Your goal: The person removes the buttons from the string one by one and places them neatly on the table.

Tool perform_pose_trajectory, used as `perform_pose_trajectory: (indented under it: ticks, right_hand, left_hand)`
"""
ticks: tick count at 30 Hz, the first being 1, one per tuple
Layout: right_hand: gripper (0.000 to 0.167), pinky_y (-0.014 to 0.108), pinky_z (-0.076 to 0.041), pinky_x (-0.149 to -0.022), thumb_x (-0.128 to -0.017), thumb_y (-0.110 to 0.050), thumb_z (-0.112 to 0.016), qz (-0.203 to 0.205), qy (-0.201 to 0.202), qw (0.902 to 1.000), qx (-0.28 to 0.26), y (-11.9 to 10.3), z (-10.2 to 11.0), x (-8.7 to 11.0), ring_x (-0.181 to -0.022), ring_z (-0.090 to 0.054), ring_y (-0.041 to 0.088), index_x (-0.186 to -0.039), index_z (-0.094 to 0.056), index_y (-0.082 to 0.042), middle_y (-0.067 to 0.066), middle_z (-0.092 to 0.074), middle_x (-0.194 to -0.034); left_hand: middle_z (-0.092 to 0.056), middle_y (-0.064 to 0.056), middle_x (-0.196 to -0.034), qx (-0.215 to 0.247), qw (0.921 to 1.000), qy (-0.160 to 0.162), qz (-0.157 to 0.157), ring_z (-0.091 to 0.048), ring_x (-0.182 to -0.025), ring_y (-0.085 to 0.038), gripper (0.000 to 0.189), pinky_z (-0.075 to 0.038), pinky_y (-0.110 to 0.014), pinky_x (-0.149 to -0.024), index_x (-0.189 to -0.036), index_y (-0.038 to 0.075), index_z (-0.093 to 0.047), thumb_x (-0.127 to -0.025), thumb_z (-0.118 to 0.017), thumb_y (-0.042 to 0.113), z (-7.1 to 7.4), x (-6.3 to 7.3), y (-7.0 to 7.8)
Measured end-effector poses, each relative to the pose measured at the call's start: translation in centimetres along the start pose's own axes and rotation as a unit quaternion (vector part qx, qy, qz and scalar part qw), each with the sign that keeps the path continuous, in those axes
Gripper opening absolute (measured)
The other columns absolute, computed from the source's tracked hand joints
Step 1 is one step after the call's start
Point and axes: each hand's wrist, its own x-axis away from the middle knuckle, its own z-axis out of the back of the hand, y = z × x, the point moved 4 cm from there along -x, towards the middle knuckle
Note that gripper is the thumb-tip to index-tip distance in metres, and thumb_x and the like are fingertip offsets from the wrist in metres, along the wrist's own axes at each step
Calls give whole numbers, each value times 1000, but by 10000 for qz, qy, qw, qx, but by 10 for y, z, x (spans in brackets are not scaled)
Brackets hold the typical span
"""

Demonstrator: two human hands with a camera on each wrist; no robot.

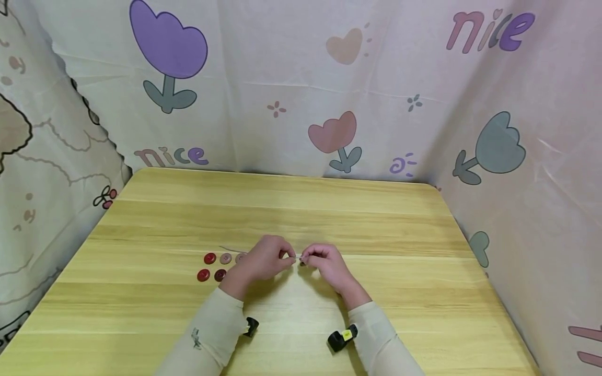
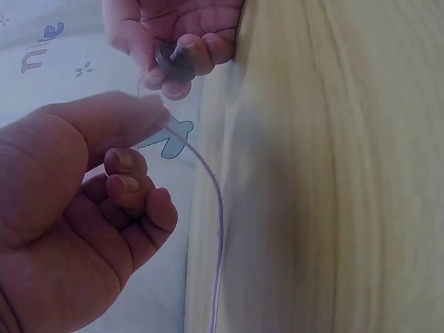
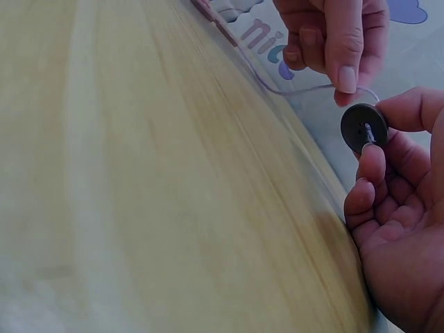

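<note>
A dark round button (image 3: 352, 126) is pinched between the thumb and fingers of my right hand (image 1: 331, 266). Thin pale lilac string (image 2: 218, 194) passes through a hole of this button, a short bit of it showing on the face in the right wrist view. My left hand (image 1: 267, 258) pinches the same string between thumb and forefinger, just beside the button. From there the string curves away and trails to the left over the table. In the head view the button is mostly hidden by my right fingers.
Left of my left hand, on the wooden table (image 1: 329, 209), lie red buttons (image 1: 210, 258), pale pink buttons (image 1: 226, 258) and a dark red button (image 1: 220, 275). My left hand partly covers that group. A patterned cloth (image 1: 263, 52) hangs behind the table and along its sides.
</note>
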Motion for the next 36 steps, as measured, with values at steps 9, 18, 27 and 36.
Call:
perform_pose_trajectory:
  ticks: [9,18,27,36]
  right_hand:
    - [10,30,-49,-80,-91,12,-61,491,-928,9944,117,-25,-9,7,-93,-60,36,-99,-62,18,37,-60,-107]
    - [18,34,-52,-81,-87,9,-69,684,-904,9911,702,-9,-8,5,-92,-64,21,-105,-70,9,22,-68,-110]
    - [16,27,-50,-70,-94,-1,-68,409,-445,9965,577,1,-5,2,-85,-65,24,-109,-69,-1,9,-72,-99]
    - [10,25,-45,-65,-91,8,-66,607,-247,9969,441,-29,-10,8,-77,-61,35,-98,-60,4,18,-69,-89]
  left_hand:
    - [-44,3,-64,104,9997,174,97,-39,-58,-11,10,-33,-27,-55,-88,13,-75,-96,-69,14,6,1,5]
    - [-44,4,-64,113,9996,243,60,-40,-60,-10,9,-34,-27,-56,-85,16,-74,-94,-71,13,10,1,10]
    - [-46,5,-66,110,9993,339,-98,-42,-62,-12,9,-36,-28,-57,-86,14,-74,-93,-71,12,13,3,11]
    - [-47,3,-67,336,9984,424,190,-43,-61,-12,8,-37,-28,-57,-89,11,-74,-95,-69,12,16,5,6]
